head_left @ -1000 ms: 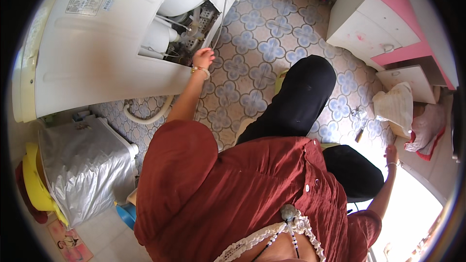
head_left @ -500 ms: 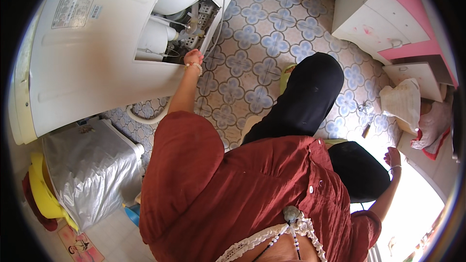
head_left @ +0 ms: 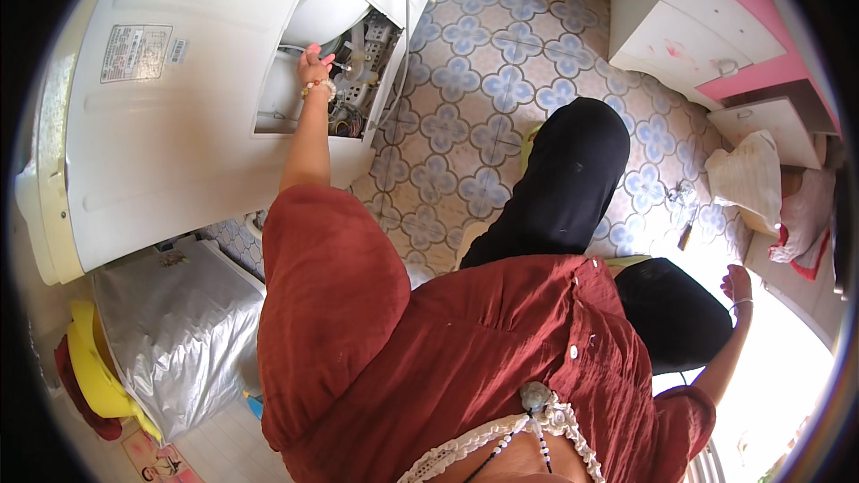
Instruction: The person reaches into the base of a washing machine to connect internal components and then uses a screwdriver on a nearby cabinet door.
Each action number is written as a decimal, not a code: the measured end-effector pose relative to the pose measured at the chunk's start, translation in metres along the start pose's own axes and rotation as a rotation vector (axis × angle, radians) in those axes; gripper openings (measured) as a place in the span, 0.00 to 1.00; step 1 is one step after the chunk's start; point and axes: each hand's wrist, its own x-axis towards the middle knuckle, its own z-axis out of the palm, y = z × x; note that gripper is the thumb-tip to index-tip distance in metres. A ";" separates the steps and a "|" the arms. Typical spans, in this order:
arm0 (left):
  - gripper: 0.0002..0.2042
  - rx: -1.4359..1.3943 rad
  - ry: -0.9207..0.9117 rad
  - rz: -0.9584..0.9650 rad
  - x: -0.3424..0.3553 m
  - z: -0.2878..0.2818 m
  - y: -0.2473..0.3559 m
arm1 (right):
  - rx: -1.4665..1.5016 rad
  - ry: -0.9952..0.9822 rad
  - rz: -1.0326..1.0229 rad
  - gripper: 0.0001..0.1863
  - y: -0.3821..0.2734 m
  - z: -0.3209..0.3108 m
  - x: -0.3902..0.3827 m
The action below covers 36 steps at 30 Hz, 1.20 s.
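Note:
A large white appliance (head_left: 206,152), which looks like a washing machine, stands at the left with a rectangular opening in its panel. Inside the opening show a rounded white tub (head_left: 327,4), a perforated metal strip (head_left: 383,31), a translucent fitting (head_left: 356,64) and several wires (head_left: 346,120). My left hand (head_left: 313,67) reaches into this opening, fingers apart, against a thin pale tube (head_left: 292,46). Whether it touches the tube is hard to see. My right hand (head_left: 738,283) hangs loosely beside my right knee, fingers a little bent, with nothing visible in it.
A silver-covered box (head_left: 183,322) and a yellow object (head_left: 94,362) stand at the lower left. At the right are a white and pink cabinet (head_left: 680,45), cloths (head_left: 747,181) and a screwdriver-like tool (head_left: 686,234) on the patterned floor (head_left: 465,107). A grey cord (head_left: 404,0) runs beside the opening.
My left hand has moved from the opening's lower edge up and leftward into it, its fingers spreading from a closed pose. My right hand stays beside my knee.

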 end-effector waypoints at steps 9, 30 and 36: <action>0.06 -0.153 0.209 -0.221 0.013 0.021 0.003 | -0.047 0.030 0.015 0.12 0.007 0.002 -0.009; 0.05 -0.179 0.309 -0.168 0.046 0.013 0.008 | -0.099 0.023 -0.354 0.10 -0.006 0.007 0.010; 0.06 -0.226 0.354 -0.326 0.032 0.012 0.023 | -0.130 0.033 -0.990 0.11 -0.211 0.092 -0.078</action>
